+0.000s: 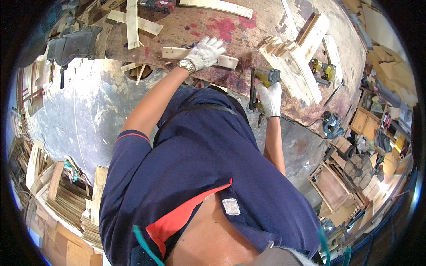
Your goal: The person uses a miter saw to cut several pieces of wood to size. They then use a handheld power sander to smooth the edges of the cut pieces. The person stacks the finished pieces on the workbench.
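Note:
My gloved left hand (205, 54), a watch at its wrist, lies over a short pale board (228, 62) on the stained workbench, its fingers stretched out and slightly bent. To the right, at the bench's front edge, my gloved right hand (269, 98) is closed on a yellow-and-black nail gun (266, 75), with a hose trailing off to the right. Right of the gun lies a pile of pale wooden strips (293, 71).
The bench (186, 31) also carries loose slats (133, 22), a red drill (157, 6), another yellow tool (327, 71) and a blue tool (332, 125). Wood stacks (66, 208) stand at lower left. A fan (358, 170) and crates are at right. Grey floor (73, 115) shows below.

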Demonstrator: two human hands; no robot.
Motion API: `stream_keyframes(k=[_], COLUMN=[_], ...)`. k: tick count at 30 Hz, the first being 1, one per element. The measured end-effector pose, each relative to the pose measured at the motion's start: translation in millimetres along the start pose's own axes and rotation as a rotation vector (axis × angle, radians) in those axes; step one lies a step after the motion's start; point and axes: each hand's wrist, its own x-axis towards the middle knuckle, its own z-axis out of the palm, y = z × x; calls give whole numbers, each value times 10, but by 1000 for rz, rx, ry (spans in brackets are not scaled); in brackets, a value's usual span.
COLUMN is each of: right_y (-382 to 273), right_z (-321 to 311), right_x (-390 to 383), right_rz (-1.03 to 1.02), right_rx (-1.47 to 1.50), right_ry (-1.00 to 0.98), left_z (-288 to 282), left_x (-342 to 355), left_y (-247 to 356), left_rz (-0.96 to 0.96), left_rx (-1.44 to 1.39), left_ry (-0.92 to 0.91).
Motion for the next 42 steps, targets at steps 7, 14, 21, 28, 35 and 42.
stream_keyframes(k=[7, 14, 21, 28, 35, 42], right_y=[-27, -197, -365, -502, -386, -176], right_z=[246, 468, 505, 620, 418, 330], right_x=[323, 618, 659, 593, 585, 525], right_rz=[-80, -227, -283, -312, -180, -149], right_rx=[-7, -237, -374, -331, -333, -224], right_ry=[-138, -86, -164, -198, -159, -205], left_z=[376, 470, 424, 503, 513, 448], left_x=[98, 132, 150, 155, 130, 125], left_y=[29, -33, -1, -30, -25, -2], left_rz=[-409, -403, -414, -401, -404, -418], left_rx=[175, 155, 109, 151, 143, 124], left_ry=[66, 117, 75, 108, 136, 134])
